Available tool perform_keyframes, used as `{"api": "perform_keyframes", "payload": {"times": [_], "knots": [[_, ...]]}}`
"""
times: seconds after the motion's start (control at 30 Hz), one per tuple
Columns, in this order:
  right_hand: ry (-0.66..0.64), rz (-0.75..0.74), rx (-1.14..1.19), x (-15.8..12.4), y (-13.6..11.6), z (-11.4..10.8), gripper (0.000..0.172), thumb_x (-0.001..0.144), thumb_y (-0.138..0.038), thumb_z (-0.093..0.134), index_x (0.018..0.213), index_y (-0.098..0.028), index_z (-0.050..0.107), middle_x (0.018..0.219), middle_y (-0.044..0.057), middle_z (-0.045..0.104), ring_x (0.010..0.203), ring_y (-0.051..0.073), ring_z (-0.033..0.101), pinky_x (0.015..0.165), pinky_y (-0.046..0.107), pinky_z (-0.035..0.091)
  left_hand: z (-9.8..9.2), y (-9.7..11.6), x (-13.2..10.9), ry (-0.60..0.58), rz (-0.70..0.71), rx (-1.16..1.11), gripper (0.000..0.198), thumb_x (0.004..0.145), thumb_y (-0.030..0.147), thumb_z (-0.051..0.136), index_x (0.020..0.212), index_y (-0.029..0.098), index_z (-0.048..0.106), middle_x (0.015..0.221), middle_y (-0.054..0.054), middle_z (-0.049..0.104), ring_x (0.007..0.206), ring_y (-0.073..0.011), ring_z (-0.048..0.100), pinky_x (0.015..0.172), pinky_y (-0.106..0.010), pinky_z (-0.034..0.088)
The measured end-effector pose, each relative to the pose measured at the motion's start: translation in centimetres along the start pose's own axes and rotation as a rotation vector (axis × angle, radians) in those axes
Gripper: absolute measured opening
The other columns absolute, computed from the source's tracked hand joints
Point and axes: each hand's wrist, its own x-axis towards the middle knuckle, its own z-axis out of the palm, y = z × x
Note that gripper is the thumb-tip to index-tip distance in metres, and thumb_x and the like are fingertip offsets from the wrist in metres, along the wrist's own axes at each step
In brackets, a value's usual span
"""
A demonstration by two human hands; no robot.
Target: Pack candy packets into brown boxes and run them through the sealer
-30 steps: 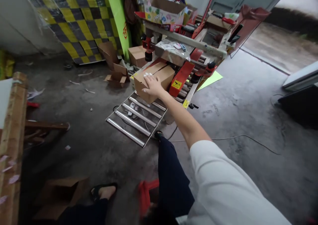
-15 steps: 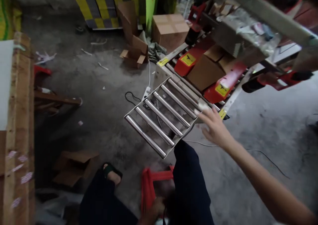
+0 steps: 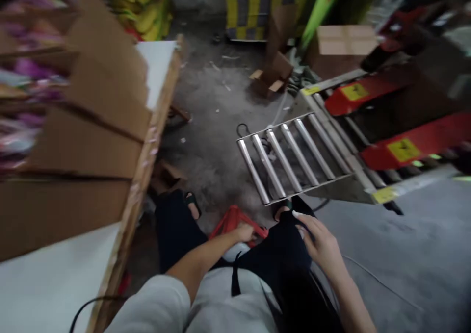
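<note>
My right hand (image 3: 319, 242) hangs above my right knee, fingers loosely apart and holding nothing. My left hand (image 3: 246, 232) is closed on the rim of a red stool (image 3: 231, 220) between my legs. A steel roller ramp (image 3: 290, 156) slopes down toward me from a red box-sealing machine (image 3: 401, 127) at the right. The whole view is blurred by motion.
A wooden-edged table (image 3: 147, 146) stands at my left, with flat cardboard boxes (image 3: 84, 141) stacked on it. Loose cartons (image 3: 272, 75) and a closed brown box (image 3: 342, 46) lie on the concrete floor behind the ramp. A cable (image 3: 382, 284) runs across the floor at the right.
My right hand left the box on the rollers and drew back to my knee. The view swung left, bringing in the table. My left hand now shows on the stool.
</note>
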Motion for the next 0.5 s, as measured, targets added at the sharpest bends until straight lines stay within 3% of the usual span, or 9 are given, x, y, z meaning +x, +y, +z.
{"api": "perform_keyframes", "payload": {"times": [0.07, 0.13, 0.2, 0.27, 0.3, 0.37, 0.5], "knots": [[-0.035, -0.047, 0.125, 1.2, -1.8, 2.8, 0.032, 0.097, -0.025, 0.05, 0.121, -0.024, 0.071, 0.113, 0.009, 0.077, 0.105, 0.023, 0.074, 0.093, 0.04, 0.063, -0.3, -0.8, -1.1, 0.137, -0.056, -0.032, 0.027, 0.091, 0.024, 0.069, 0.115, 0.013, 0.07, 0.118, -0.014, 0.071, 0.116, -0.0296, 0.066, 0.103, -0.048, 0.052], [-0.078, -0.09, 0.279, 2.6, -5.1, 5.6, 0.031, 0.095, -0.024, 0.051, 0.117, -0.022, 0.073, 0.111, 0.009, 0.078, 0.104, 0.023, 0.074, 0.092, 0.038, 0.062, -1.3, -1.8, -3.9, 0.288, -0.063, -0.065, 0.032, 0.093, 0.024, 0.065, 0.123, 0.015, 0.068, 0.121, -0.014, 0.071, 0.119, -0.0292, 0.065, 0.106, -0.044, 0.049], [-0.148, -0.143, 0.445, 4.0, -9.7, 8.1, 0.032, 0.092, -0.022, 0.051, 0.116, -0.021, 0.073, 0.112, 0.009, 0.077, 0.103, 0.022, 0.074, 0.09, 0.036, 0.062, -2.4, -2.9, -8.6, 0.419, -0.048, -0.092, 0.034, 0.097, 0.025, 0.058, 0.129, 0.018, 0.065, 0.122, -0.011, 0.072, 0.114, -0.024, 0.067, 0.103, -0.037, 0.051], [-0.235, -0.219, 0.577, 5.2, -15.3, 10.1, 0.034, 0.09, -0.019, 0.051, 0.116, -0.021, 0.073, 0.113, 0.009, 0.077, 0.103, 0.021, 0.074, 0.09, 0.034, 0.061, -2.9, -4.2, -14.7, 0.623, -0.001, -0.141, 0.03, 0.099, 0.026, 0.051, 0.124, 0.019, 0.067, 0.117, -0.008, 0.073, 0.105, -0.0203, 0.069, 0.097, -0.034, 0.053], [-0.27, -0.265, 0.622, 5.8, -18.2, 10.9, 0.034, 0.09, -0.017, 0.052, 0.116, -0.022, 0.073, 0.113, 0.008, 0.077, 0.103, 0.02, 0.073, 0.091, 0.034, 0.06, -3.1, -4.9, -18.1, 0.79, 0.035, -0.18, 0.028, 0.099, 0.028, 0.05, 0.118, 0.019, 0.069, 0.113, -0.008, 0.074, 0.101, -0.0198, 0.07, 0.094, -0.033, 0.054], [-0.316, -0.361, 0.671, 7.1, -24.1, 11.9, 0.031, 0.089, -0.016, 0.055, 0.114, -0.021, 0.073, 0.113, 0.008, 0.076, 0.105, 0.02, 0.072, 0.095, 0.035, 0.057, -3.3, -6.7, -25.1, 1.237, 0.108, -0.239, 0.024, 0.096, 0.034, 0.055, 0.107, 0.018, 0.07, 0.107, -0.008, 0.074, 0.101, -0.0202, 0.069, 0.094, -0.033, 0.054], [-0.333, -0.507, 0.655, 10.0, -35.8, 12.3, 0.028, 0.093, -0.019, 0.06, 0.12, -0.018, 0.069, 0.118, 0.011, 0.071, 0.113, 0.022, 0.066, 0.102, 0.036, 0.052, -5.5, -12.0, -38.0, 2.158, -0.016, -0.392, 0.021, 0.087, 0.033, 0.066, 0.097, 0.017, 0.058, 0.093, -0.003, 0.066, 0.084, -0.0138, 0.065, 0.081, -0.027, 0.055]]}}
